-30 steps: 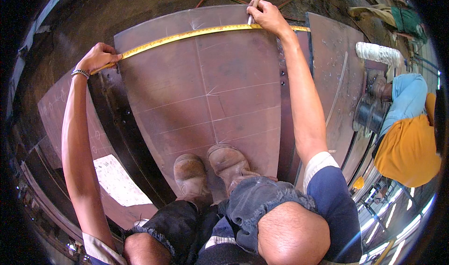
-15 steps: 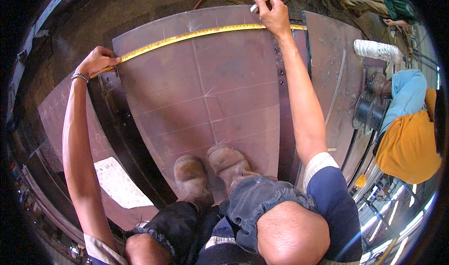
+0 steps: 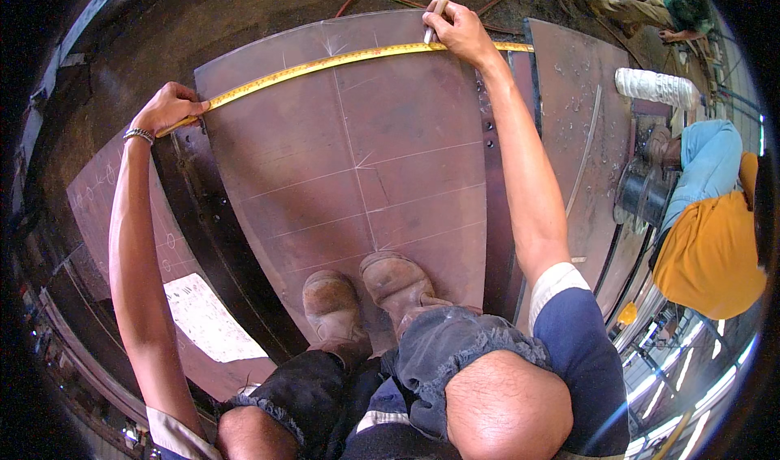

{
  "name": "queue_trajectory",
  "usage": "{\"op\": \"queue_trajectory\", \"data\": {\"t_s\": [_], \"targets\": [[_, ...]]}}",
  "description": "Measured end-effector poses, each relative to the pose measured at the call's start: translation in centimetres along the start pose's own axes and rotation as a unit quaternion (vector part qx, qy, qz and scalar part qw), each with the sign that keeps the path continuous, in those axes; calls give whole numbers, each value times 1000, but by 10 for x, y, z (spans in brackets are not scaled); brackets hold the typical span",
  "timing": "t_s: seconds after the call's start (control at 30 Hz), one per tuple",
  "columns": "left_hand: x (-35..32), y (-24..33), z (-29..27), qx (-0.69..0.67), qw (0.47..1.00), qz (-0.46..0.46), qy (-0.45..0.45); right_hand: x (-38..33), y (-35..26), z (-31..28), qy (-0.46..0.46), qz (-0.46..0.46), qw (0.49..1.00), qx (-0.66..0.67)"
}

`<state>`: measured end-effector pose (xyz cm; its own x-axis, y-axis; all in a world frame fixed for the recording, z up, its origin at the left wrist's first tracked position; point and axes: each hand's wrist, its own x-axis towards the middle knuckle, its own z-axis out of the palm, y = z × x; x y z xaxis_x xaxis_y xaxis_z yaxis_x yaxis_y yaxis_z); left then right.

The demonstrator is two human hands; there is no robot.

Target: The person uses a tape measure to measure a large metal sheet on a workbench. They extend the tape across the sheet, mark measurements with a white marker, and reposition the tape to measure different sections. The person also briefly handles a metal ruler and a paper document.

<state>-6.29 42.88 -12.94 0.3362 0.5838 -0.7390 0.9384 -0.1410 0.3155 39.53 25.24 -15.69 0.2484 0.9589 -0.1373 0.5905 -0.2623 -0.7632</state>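
A yellow measuring tape is stretched across a reddish-brown metal plate with thin white lines and arrow marks on it. At the plate's left edge my left hand is closed, thumb and fingers pinching the tape. My right hand, near the far right of the plate, grips a pale chalk stick between thumb and fingers. The chalk's lower end is at the tape's far edge; whether it touches the plate I cannot tell. Beyond this hand the tape runs on to the right.
My boots stand on the plate's near part. A white sheet lies at the lower left. More plates lie to the right, one bearing a white wrapped roll. A person in orange crouches there; another person is farther back.
My right hand has moved slightly left and nearer, bringing the chalk down to the tape's far edge. My left hand stays on the tape. The far person's arm has shifted.
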Motion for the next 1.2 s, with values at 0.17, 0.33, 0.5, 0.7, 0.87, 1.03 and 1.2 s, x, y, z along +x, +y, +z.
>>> {"op": "queue_trajectory", "data": {"t_s": [0.17,0.33,0.5,0.7,0.87,1.03,1.2], "targets": [[-1,0,1,-8,1000,-5,3,1,1,0,-5,-3,1000,-2],[2,-3,1,-18,1000,-2,-6,-1,-2,0,-4,4,1000,-3],[2,-4,0,-12,1000,5,-4,2,2,2,1,-5,1000,-22],[0,3,-1,3,1000,0,-5,3,3,3,3,-4,999,-41],[0,-4,-1,-11,1000,3,-2,4,-18,5,215,-160,963,34],[1,2,-1,-15,1000,7,-4,-5,-4,-14,193,-66,979,9],[1,-5,0,-16,1000,8,-1,-18,13,-15,175,-122,970,-117]]}}
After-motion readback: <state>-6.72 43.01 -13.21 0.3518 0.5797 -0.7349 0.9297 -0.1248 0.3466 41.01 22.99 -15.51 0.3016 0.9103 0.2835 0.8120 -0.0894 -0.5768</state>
